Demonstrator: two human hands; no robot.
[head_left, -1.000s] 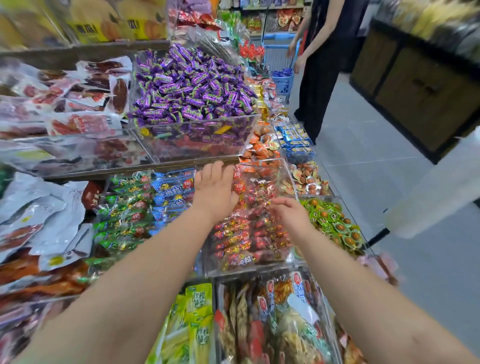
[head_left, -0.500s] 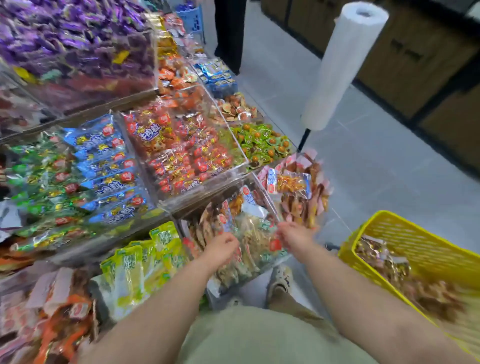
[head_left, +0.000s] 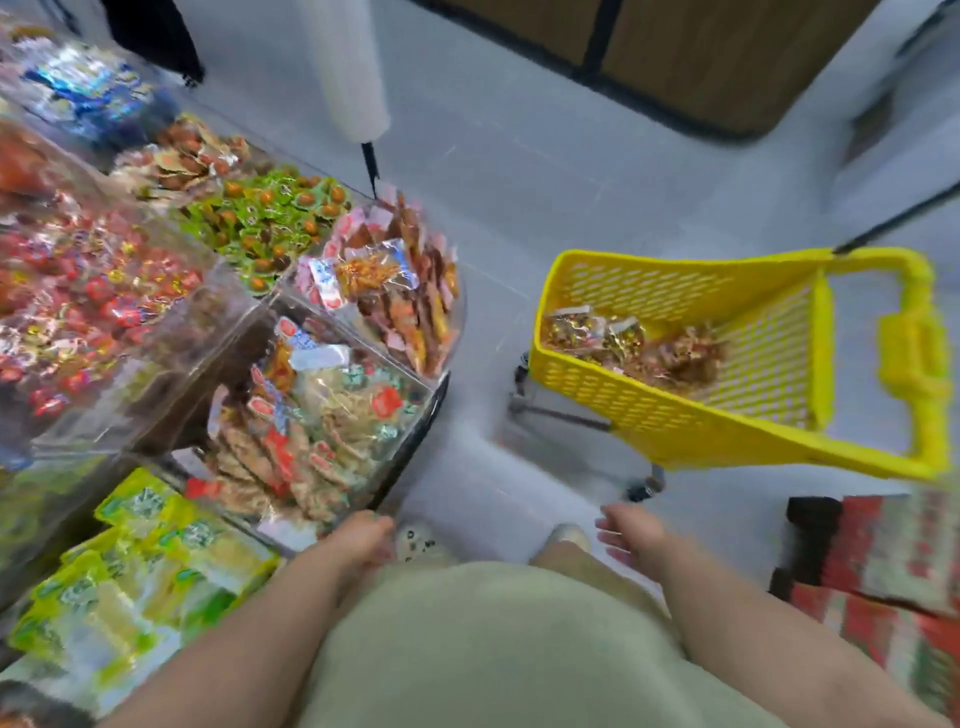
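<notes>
At the display shelf's front right corner, a clear bin (head_left: 427, 388) is heaped with red-and-white snack packets (head_left: 322, 431). The left grip (head_left: 358, 540) sits at the bin's front edge with fingers curled, and I cannot tell whether it holds anything. The right grip (head_left: 631, 535) hangs open and empty, near a yellow basket (head_left: 649, 291) holding gold-brown packets (head_left: 634, 345).

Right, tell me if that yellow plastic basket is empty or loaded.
Partly loaded: the yellow perforated plastic basket holds a small pile of clear-wrapped brown snack packets at one end; its floor nearer the handle is bare.
</notes>
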